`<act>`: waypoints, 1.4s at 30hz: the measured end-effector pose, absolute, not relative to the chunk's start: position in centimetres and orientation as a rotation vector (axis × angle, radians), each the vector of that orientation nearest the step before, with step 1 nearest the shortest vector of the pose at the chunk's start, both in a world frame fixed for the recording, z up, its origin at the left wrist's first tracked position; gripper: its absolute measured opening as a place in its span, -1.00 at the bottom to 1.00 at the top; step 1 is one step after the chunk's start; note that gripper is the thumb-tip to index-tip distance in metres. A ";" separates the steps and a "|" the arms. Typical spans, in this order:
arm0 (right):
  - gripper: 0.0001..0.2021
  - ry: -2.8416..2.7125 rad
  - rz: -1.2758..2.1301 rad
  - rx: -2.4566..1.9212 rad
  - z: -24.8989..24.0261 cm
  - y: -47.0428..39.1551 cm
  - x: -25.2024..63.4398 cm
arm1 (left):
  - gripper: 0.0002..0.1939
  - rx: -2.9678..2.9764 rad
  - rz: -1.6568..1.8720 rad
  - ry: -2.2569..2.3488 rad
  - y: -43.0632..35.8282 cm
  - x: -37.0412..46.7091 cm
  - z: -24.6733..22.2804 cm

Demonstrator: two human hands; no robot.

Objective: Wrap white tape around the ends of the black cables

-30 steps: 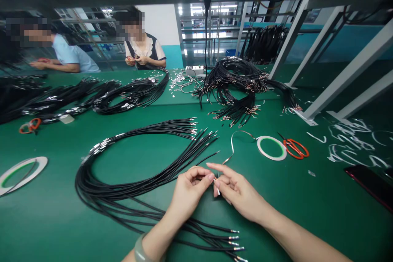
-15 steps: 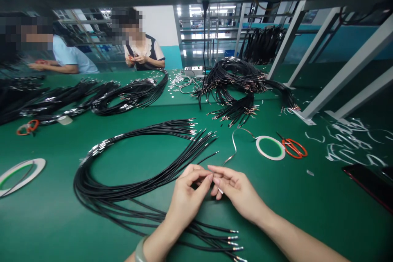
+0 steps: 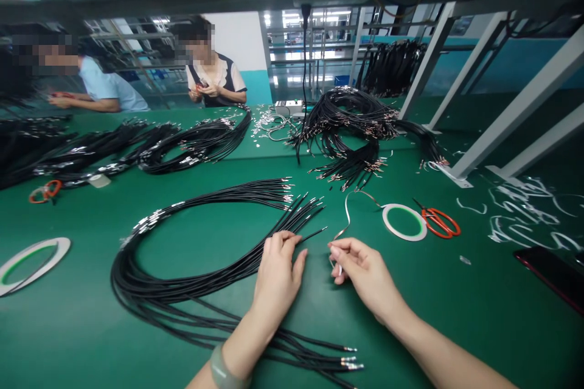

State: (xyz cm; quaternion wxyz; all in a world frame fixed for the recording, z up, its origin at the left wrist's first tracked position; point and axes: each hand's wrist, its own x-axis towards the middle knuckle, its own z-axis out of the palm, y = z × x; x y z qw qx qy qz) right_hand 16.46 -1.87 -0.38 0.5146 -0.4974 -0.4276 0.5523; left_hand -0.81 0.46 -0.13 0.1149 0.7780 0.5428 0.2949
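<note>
A looped bundle of black cables with bare metal ends lies on the green table. My left hand rests at the bundle's near right side, its fingers over the cables and the thumb held apart. It grips nothing that I can see, though the fingertips partly touch or hover by a single cable. To the right, my right hand is closed in a pinch on the end of a thin strip of tape. That strip runs back to a flat white-and-green tape roll. Orange-handled scissors lie against the roll.
Another tape roll and scissors lie at left. More cable bundles and a coiled pile are farther back. White scraps, a dark phone and slanted metal legs stand right. Two co-workers sit opposite.
My hands were together, fingertips meeting; now they are apart. The left hand moved up and left onto the cables and opened; the right moved slightly right, still pinching the tape.
</note>
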 end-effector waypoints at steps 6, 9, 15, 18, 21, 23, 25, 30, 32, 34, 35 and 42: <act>-0.72 -0.886 1.251 -1.260 0.4 -1.5 16.8 | -0.88 2.271 0.754 1.710 0.9 -0.6 0.0; -0.75 -0.797 1.190 -1.227 0.7 -1.7 16.8 | -0.88 2.110 0.848 1.533 -0.2 -0.1 0.9; -0.78 -0.750 1.178 -1.152 1.3 -2.4 16.6 | -0.77 1.710 0.880 1.300 -2.1 0.7 2.1; -0.77 -0.760 1.193 -1.144 1.5 -2.6 16.4 | -0.75 1.571 0.879 1.277 -2.4 0.6 2.1; -0.75 -0.761 1.225 -1.141 1.6 -2.7 15.9 | -0.75 1.545 0.888 1.271 -2.5 0.6 2.0; -0.75 -0.748 1.232 -1.127 1.5 -2.7 15.6 | -0.75 1.542 0.889 1.265 -2.6 0.6 2.0; -0.75 -0.733 1.221 -1.107 1.4 -2.7 15.3 | -0.76 1.538 0.889 1.253 -2.6 0.7 1.9; -0.74 -0.767 1.250 -1.064 0.8 -2.7 15.0 | -0.75 1.514 0.874 1.237 -2.6 0.7 1.8; -0.72 -0.795 1.283 -1.048 0.6 -2.8 15.2 | -0.75 1.513 0.863 1.250 -2.7 0.6 1.7; -0.68 -0.825 1.310 -1.041 0.4 -2.7 15.4 | -0.74 1.523 0.849 1.264 -2.7 0.6 1.6; -0.66 -0.836 1.316 -1.038 0.4 -2.7 15.5 | -0.74 1.530 0.843 1.270 -2.6 0.6 1.6; -0.64 -0.756 1.304 -0.988 1.0 -1.6 15.6 | -0.75 1.602 0.857 1.310 -2.2 0.4 1.4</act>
